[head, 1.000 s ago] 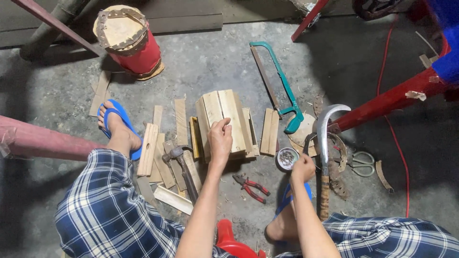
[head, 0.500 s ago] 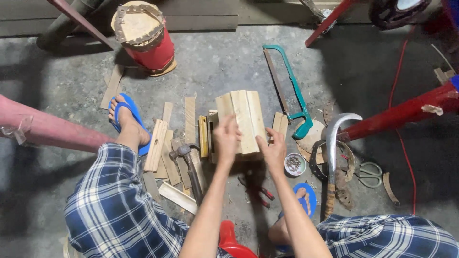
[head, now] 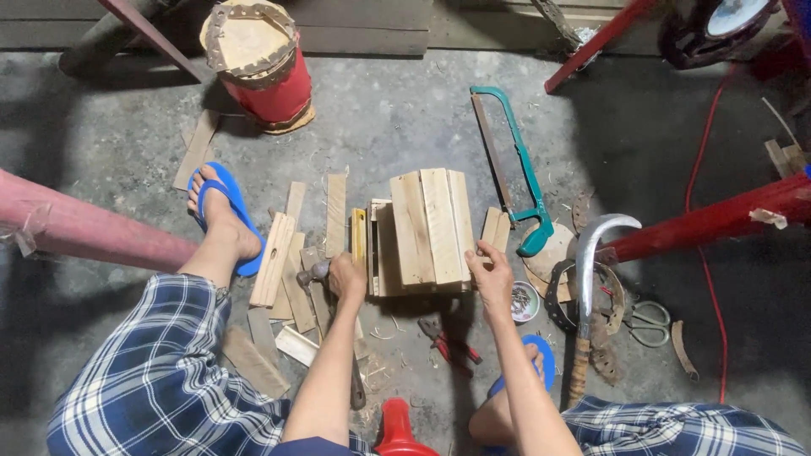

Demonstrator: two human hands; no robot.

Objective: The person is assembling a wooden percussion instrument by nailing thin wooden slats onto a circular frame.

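Note:
A small box of pale wooden slats [head: 429,230] lies on the concrete floor between my legs. My right hand [head: 492,272] grips its near right corner. My left hand [head: 346,277] has left the box and is curled over the handle of a hammer [head: 312,274], just behind its head. The hammer lies on the floor among loose slats [head: 285,253], and its handle runs back under my forearm. A small tin of nails [head: 524,301] sits just right of my right hand.
A green hacksaw [head: 517,169] lies to the right of the box, with a sickle [head: 589,253] and scissors [head: 650,321] beyond it. Red pliers [head: 448,342] lie near my right foot. A red drum [head: 258,63] stands at the back left. A red metal leg [head: 718,219] is at the right and a pink pipe [head: 84,230] at the left.
My right hand came from the nail tin to the box. My left hand went from the top of the box down to the hammer at its left. The box now lies flatter.

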